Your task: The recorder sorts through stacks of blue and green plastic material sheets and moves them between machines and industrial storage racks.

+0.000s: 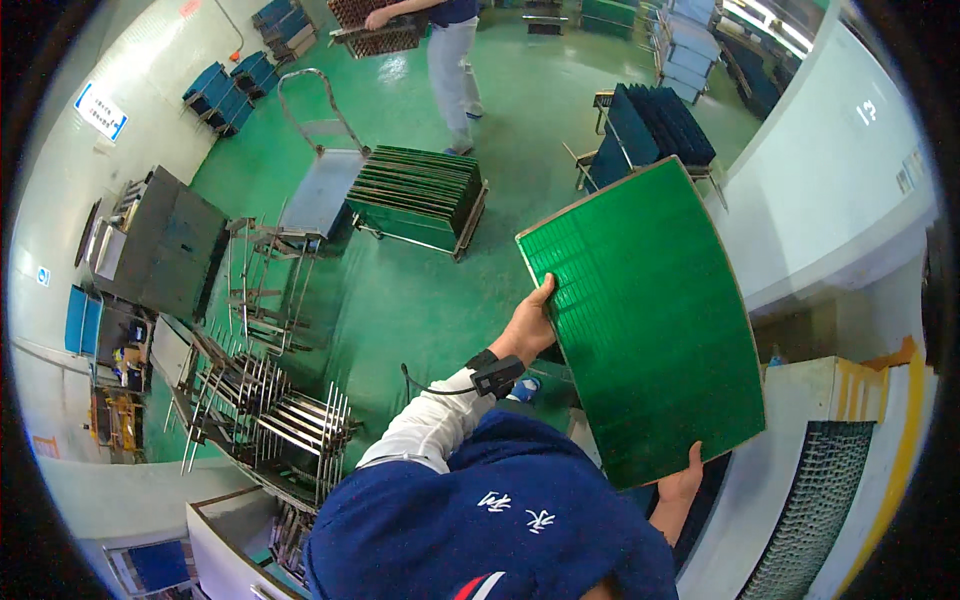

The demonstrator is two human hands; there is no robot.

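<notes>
A large flat green panel (650,310), with fine line patterns like a circuit board and a pale border, is held up in front of me, tilted. My left hand (530,322) grips its left edge, thumb on the face and fingers hidden behind. At the lower right edge my right hand (681,486) holds the same panel, its thumb showing on the front and its other fingers mostly out of sight. A dark band device (496,375) with a cable is strapped on my left wrist over a white sleeve.
A rack of upright green panels (420,195) stands beside a flat trolley (322,190). Beyond my panel is a rack of dark panels (650,130). Metal prong racks (290,420) crowd the left. A mesh-like roller conveyor (815,505) lies at right. Another person (452,70) carries a brown rack.
</notes>
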